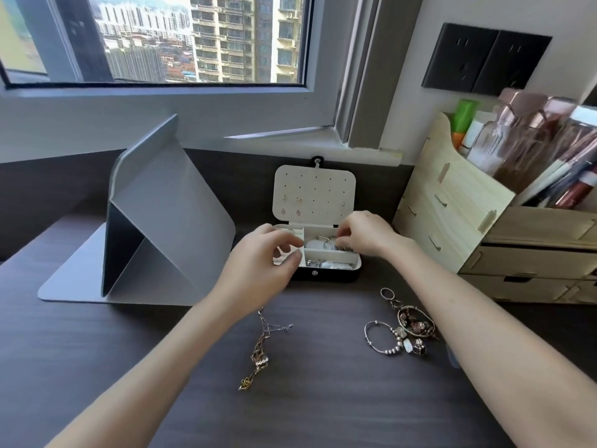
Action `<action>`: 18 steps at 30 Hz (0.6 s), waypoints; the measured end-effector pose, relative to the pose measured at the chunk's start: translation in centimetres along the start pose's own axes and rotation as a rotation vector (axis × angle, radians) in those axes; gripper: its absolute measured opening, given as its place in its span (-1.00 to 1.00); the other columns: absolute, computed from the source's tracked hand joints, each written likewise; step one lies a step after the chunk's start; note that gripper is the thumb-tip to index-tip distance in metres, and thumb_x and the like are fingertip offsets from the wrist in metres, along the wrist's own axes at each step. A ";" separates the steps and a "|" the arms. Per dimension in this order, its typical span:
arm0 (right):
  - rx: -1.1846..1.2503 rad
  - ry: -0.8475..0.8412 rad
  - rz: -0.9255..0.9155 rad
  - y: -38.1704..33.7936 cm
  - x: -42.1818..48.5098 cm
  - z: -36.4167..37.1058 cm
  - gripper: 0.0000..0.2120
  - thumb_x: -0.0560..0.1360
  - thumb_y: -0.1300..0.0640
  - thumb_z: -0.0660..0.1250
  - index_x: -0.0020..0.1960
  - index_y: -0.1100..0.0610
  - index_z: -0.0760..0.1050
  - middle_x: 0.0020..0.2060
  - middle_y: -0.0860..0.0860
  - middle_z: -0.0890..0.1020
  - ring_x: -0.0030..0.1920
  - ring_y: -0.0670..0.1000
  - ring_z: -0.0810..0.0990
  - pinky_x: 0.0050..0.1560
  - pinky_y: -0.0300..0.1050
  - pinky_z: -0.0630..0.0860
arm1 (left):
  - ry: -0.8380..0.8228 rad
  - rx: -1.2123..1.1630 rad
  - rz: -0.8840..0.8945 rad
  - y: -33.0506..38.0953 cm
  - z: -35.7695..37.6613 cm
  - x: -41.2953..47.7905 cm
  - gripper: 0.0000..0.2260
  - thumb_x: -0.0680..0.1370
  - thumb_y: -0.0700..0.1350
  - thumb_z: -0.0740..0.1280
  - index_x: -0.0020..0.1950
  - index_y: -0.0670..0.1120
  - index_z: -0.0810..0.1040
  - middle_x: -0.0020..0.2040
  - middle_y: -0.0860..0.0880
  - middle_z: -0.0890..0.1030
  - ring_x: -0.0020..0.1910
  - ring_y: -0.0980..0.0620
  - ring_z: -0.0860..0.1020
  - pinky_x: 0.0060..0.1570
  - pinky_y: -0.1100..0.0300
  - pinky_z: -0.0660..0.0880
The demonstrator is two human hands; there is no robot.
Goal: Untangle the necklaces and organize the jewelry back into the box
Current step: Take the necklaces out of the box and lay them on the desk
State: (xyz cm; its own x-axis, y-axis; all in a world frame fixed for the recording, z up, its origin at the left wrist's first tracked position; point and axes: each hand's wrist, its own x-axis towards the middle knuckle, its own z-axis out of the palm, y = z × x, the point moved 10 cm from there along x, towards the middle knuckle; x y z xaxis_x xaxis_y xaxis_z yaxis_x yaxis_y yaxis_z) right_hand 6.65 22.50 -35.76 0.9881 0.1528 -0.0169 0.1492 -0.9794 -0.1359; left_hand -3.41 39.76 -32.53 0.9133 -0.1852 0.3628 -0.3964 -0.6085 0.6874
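Observation:
The small black jewelry box (326, 273) stands open at the back of the desk. Its white lid (315, 192) is upright and holds a few earrings. My left hand (261, 270) hovers over the box's left compartments, fingers loosely curled, with nothing seen in them. My right hand (361, 236) reaches into the back right compartment, and its fingertips pinch a dark beaded piece next to a silver bangle (321, 239). A tangled bunch of gold necklaces (260, 347) lies on the desk below my left wrist. A pile of bracelets and rings (403, 331) lies by my right forearm.
A grey folded tablet stand (155, 227) sits to the left of the box. A wooden drawer organizer (478, 227) with bottles and brushes fills the right side. The window and wall run close behind the box.

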 end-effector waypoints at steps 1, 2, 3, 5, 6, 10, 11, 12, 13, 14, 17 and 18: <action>-0.034 -0.037 -0.019 -0.2 0.5 0.4 -0.83 0.48 0.07 0.36 0.04 0.09 0.62 -0.01 0.02 0.64 0.00 0.06 0.58 -0.04 -0.09 0.52 | 0.010 -0.019 -0.002 0.1 -0.1 0.3 -0.90 0.51 -0.13 0.35 -0.03 0.02 0.62 -0.15 0.13 0.48 -0.18 0.20 0.48 -0.21 0.48 0.31; -0.079 -0.067 -0.034 -0.4 0.9 0.8 -0.83 0.47 0.09 0.37 0.03 0.09 0.62 -0.01 0.03 0.64 -0.01 0.07 0.59 -0.07 -0.09 0.53 | 0.017 -0.033 -0.004 0.2 -0.1 0.6 -0.91 0.51 -0.13 0.35 -0.04 0.02 0.62 -0.14 0.12 0.49 -0.17 0.19 0.48 -0.19 0.45 0.33; -0.122 -0.089 -0.044 -0.5 1.2 1.1 -0.84 0.46 0.12 0.37 0.03 0.11 0.61 -0.01 0.04 0.64 -0.02 0.08 0.59 -0.09 -0.10 0.53 | 0.023 -0.041 -0.005 0.2 -0.2 0.8 -0.91 0.51 -0.13 0.35 -0.05 0.02 0.62 -0.14 0.12 0.50 -0.17 0.19 0.49 -0.18 0.41 0.34; -0.187 -0.120 -0.067 -0.9 1.9 1.5 -0.83 0.45 0.18 0.35 0.03 0.16 0.60 -0.02 0.08 0.63 -0.03 0.12 0.59 -0.11 -0.10 0.53 | 0.027 -0.051 -0.009 0.1 -0.2 1.1 -0.91 0.50 -0.14 0.35 -0.06 0.02 0.62 -0.14 0.11 0.51 -0.18 0.18 0.49 -0.17 0.37 0.36; -0.199 -0.136 -0.082 -1.1 2.1 1.6 -0.83 0.44 0.21 0.35 0.02 0.17 0.60 -0.02 0.08 0.62 -0.03 0.12 0.59 -0.10 -0.10 0.53 | 0.027 -0.055 -0.012 0.0 -0.2 1.2 -0.91 0.50 -0.14 0.35 -0.06 0.02 0.62 -0.14 0.11 0.51 -0.18 0.18 0.50 -0.17 0.37 0.36; -0.188 -0.190 -0.146 -1.7 2.3 1.6 -0.85 0.42 0.26 0.35 -0.02 0.14 0.61 -0.08 0.05 0.60 -0.13 0.03 0.53 -0.19 -0.20 0.44 | 0.026 -0.066 -0.010 -0.2 -0.3 1.1 -0.91 0.50 -0.15 0.36 -0.08 0.02 0.63 -0.13 0.10 0.52 -0.17 0.15 0.51 -0.14 0.31 0.40; -0.190 -0.196 -0.158 -1.7 2.2 1.6 -0.87 0.43 0.25 0.36 -0.04 0.14 0.60 -0.11 0.04 0.60 -0.15 0.02 0.51 -0.22 -0.22 0.41 | 0.028 -0.068 -0.012 -0.3 -0.4 1.1 -0.91 0.50 -0.16 0.36 -0.08 0.02 0.63 -0.14 0.10 0.52 -0.17 0.13 0.51 -0.13 0.29 0.41; -0.189 -0.203 -0.164 -1.7 2.1 1.7 -0.89 0.43 0.24 0.36 -0.06 0.14 0.60 -0.14 0.03 0.59 -0.17 0.00 0.51 -0.25 -0.24 0.39 | 0.030 -0.069 -0.014 -0.4 -0.5 1.0 -0.91 0.50 -0.16 0.36 -0.09 0.02 0.63 -0.14 0.10 0.51 -0.18 0.12 0.51 -0.13 0.28 0.41; -0.187 -0.209 -0.170 -1.6 2.0 1.7 -0.91 0.44 0.23 0.36 -0.07 0.14 0.60 -0.15 0.03 0.59 -0.17 0.00 0.51 -0.25 -0.24 0.39 | 0.032 -0.069 -0.016 -0.5 -0.6 1.0 -0.90 0.50 -0.17 0.36 -0.09 0.02 0.63 -0.14 0.11 0.51 -0.19 0.11 0.51 -0.13 0.27 0.41; -0.188 -0.216 -0.175 -1.5 1.9 1.9 -0.91 0.45 0.22 0.34 -0.06 0.15 0.60 -0.13 0.03 0.60 -0.15 0.01 0.52 -0.22 -0.23 0.42 | 0.033 -0.066 -0.019 -0.6 -0.6 0.9 -0.90 0.50 -0.17 0.36 -0.09 0.02 0.63 -0.15 0.11 0.51 -0.19 0.11 0.52 -0.13 0.28 0.41; -0.205 -0.254 -0.171 -1.2 1.5 2.6 -0.83 0.50 0.22 0.23 0.00 0.20 0.58 -0.06 0.08 0.62 -0.02 0.10 0.55 -0.05 -0.13 0.45 | 0.024 -0.072 -0.030 -0.8 -0.5 0.7 -0.89 0.50 -0.16 0.36 -0.10 0.04 0.62 -0.16 0.14 0.51 -0.18 0.12 0.52 -0.14 0.32 0.41; -0.202 -0.258 -0.165 -1.2 1.4 2.7 -0.82 0.52 0.22 0.21 0.00 0.24 0.56 -0.05 0.12 0.62 0.00 0.13 0.54 -0.04 -0.11 0.44 | 0.020 -0.078 -0.033 -0.8 -0.5 0.6 -0.89 0.50 -0.17 0.35 -0.11 0.05 0.61 -0.16 0.14 0.50 -0.18 0.13 0.52 -0.15 0.35 0.39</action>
State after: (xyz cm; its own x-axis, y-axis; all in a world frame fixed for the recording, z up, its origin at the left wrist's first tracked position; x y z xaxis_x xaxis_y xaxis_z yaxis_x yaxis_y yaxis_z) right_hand 7.75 24.23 -38.30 0.9120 0.3143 -0.2636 0.3360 -0.9410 0.0407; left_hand -2.54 40.52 -32.55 0.9242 -0.1501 0.3511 -0.3730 -0.5518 0.7459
